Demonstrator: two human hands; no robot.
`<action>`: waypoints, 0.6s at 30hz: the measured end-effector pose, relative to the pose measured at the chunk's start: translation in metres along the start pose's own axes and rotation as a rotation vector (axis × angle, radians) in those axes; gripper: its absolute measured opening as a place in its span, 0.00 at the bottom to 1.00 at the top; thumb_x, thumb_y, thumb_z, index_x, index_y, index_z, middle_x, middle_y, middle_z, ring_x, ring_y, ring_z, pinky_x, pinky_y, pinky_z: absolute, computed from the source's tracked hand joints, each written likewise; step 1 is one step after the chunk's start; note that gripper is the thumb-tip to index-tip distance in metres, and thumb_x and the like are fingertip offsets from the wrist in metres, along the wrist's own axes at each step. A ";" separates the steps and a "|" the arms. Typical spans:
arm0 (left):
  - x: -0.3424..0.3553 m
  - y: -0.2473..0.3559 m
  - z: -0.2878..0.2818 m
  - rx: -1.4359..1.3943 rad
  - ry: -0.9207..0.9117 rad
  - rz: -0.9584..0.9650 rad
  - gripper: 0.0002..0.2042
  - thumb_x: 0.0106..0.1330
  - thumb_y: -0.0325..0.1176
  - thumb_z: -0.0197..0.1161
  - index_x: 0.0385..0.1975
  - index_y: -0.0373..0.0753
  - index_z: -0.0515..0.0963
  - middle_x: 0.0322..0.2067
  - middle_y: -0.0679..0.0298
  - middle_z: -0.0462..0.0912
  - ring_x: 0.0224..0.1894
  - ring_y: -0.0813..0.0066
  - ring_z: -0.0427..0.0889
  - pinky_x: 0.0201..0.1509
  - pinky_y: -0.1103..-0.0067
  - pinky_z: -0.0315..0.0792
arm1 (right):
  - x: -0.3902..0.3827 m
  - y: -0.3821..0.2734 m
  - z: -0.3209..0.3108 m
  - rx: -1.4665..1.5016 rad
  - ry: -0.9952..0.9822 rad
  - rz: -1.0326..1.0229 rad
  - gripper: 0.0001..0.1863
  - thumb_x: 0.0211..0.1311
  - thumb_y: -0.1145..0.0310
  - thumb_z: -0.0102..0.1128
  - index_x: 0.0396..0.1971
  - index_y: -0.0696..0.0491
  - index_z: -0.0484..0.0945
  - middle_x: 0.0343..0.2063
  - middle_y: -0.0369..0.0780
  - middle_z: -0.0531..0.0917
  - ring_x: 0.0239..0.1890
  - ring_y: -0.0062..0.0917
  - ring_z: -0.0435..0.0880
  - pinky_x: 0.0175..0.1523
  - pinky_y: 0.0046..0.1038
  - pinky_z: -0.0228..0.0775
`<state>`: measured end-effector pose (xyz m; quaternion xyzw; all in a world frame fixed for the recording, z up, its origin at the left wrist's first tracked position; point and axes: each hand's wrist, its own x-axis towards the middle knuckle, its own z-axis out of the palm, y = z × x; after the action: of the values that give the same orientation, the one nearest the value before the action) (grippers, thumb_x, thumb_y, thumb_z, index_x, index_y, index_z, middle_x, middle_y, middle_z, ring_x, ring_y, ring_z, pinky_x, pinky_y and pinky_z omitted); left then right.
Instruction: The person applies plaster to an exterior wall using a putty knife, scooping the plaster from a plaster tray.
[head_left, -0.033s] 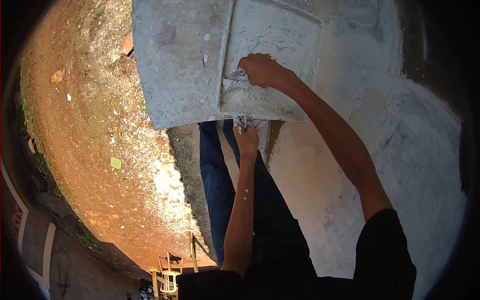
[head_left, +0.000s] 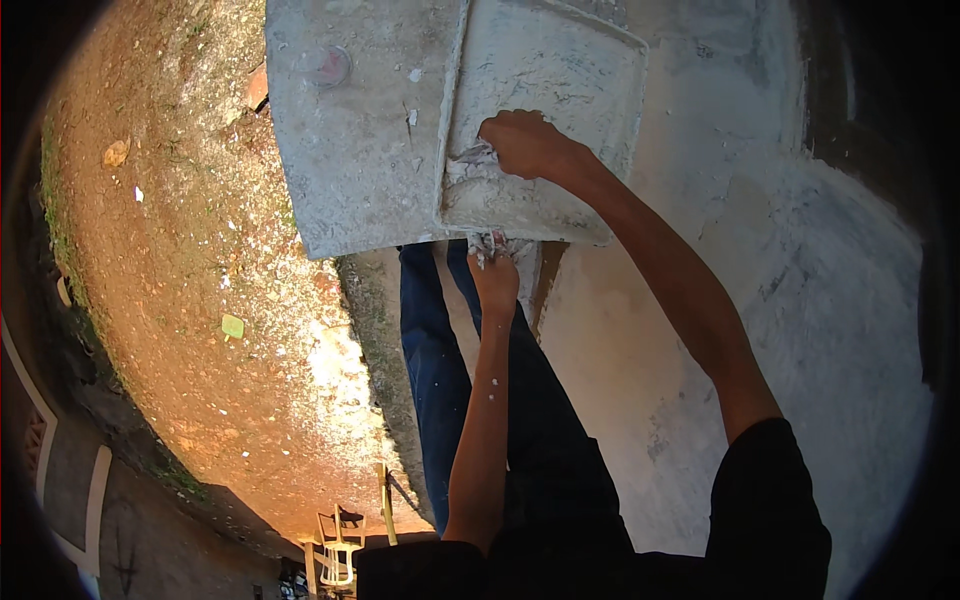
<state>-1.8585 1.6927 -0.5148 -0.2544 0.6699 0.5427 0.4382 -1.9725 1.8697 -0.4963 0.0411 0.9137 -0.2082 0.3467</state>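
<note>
A shallow rectangular tray [head_left: 442, 150] coated with whitish paste [head_left: 540, 70] lies on a grey board. Over the left part of the tray, my right hand [head_left: 525, 145] is closed in a fist. Whitish, lumpy material [head_left: 470, 165] shows at its fingers, and what it grips is hidden. My left hand [head_left: 493, 270] is at the near rim of the tray, its fingers curled and smeared white. More pale material hangs beside those fingers; I cannot tell whether they hold it or the rim.
The grey board [head_left: 370, 170] carries a small round pinkish item [head_left: 330, 67] and white flecks. Bare brown soil [head_left: 200, 300] spreads to the left, with a stool [head_left: 340, 555] at the bottom. A pale, smeared concrete floor [head_left: 690, 450] extends on the right. My legs [head_left: 435, 370] are below the board.
</note>
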 end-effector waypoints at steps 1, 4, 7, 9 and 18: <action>-0.001 0.000 0.002 -0.037 0.025 0.014 0.24 0.65 0.39 0.52 0.53 0.27 0.57 0.47 0.53 0.70 0.44 0.71 0.70 0.46 0.80 0.65 | -0.001 0.000 -0.001 0.002 0.001 -0.003 0.10 0.40 0.80 0.54 0.29 0.61 0.74 0.31 0.49 0.78 0.37 0.41 0.78 0.41 0.38 0.70; -0.006 0.003 0.007 -0.090 0.062 0.039 0.19 0.66 0.36 0.51 0.47 0.26 0.61 0.43 0.53 0.71 0.42 0.70 0.70 0.46 0.78 0.65 | -0.001 0.006 -0.001 0.035 0.013 0.033 0.11 0.40 0.80 0.55 0.29 0.60 0.74 0.31 0.49 0.78 0.37 0.41 0.78 0.41 0.39 0.69; -0.004 0.002 0.012 -0.136 0.081 0.035 0.15 0.66 0.34 0.51 0.42 0.25 0.64 0.37 0.52 0.73 0.39 0.69 0.70 0.45 0.77 0.64 | 0.008 0.016 -0.006 0.045 -0.039 0.064 0.12 0.38 0.80 0.57 0.30 0.60 0.74 0.31 0.48 0.78 0.36 0.42 0.78 0.40 0.38 0.70; -0.003 -0.003 0.009 -0.163 0.098 0.022 0.15 0.66 0.34 0.50 0.42 0.25 0.64 0.37 0.52 0.73 0.39 0.70 0.70 0.45 0.77 0.64 | 0.015 0.011 -0.015 0.044 -0.139 0.083 0.14 0.36 0.80 0.59 0.30 0.61 0.74 0.29 0.49 0.78 0.35 0.41 0.79 0.38 0.37 0.71; 0.004 -0.008 0.003 -0.132 0.037 0.089 0.15 0.66 0.31 0.50 0.43 0.24 0.63 0.38 0.50 0.73 0.39 0.67 0.70 0.46 0.76 0.64 | 0.013 0.005 -0.004 -0.014 -0.104 0.065 0.13 0.36 0.80 0.57 0.28 0.61 0.74 0.29 0.50 0.79 0.34 0.40 0.79 0.37 0.37 0.72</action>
<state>-1.8531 1.6935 -0.5222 -0.2627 0.6512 0.5998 0.3837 -1.9839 1.8748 -0.5037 0.0575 0.8939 -0.1922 0.4007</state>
